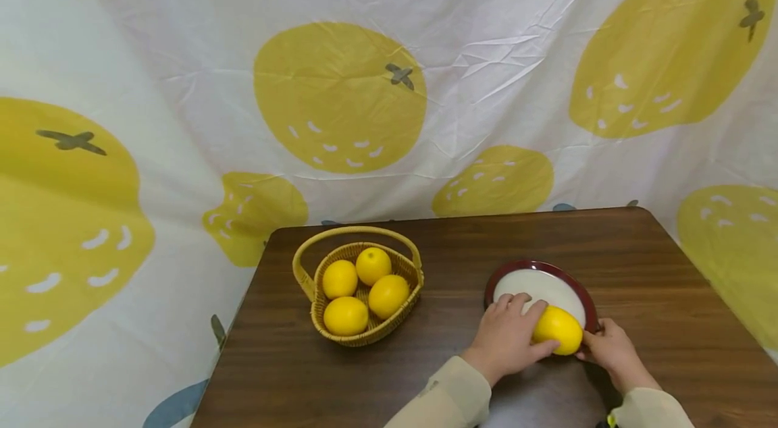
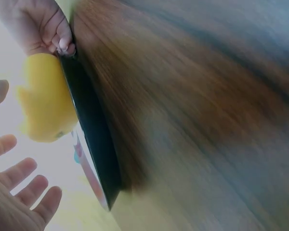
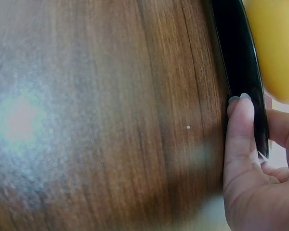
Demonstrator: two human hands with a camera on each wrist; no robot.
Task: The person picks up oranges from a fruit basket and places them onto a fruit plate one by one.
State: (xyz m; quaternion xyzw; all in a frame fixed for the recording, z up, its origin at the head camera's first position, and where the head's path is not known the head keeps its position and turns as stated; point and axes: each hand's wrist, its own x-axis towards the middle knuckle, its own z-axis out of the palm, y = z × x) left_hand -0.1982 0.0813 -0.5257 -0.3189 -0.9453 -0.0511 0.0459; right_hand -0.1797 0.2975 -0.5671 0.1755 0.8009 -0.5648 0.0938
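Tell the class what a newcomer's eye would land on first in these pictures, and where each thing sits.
First the bright lemon on the near edge of a dark-rimmed white plate, right of centre on the brown wooden table. The left hand rests on it while the right hand pinches the plate's rim. To the left stands a wicker basket holding four more lemons, and behind hangs a white cloth printed with big yellow fruit.

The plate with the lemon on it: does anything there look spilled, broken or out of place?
Nothing stands out. One lemon sits on the near edge of the plate, under the left hand, while the right hand grips the plate's rim. Four more lemons lie neatly in the wicker basket. No spill or crack shows.
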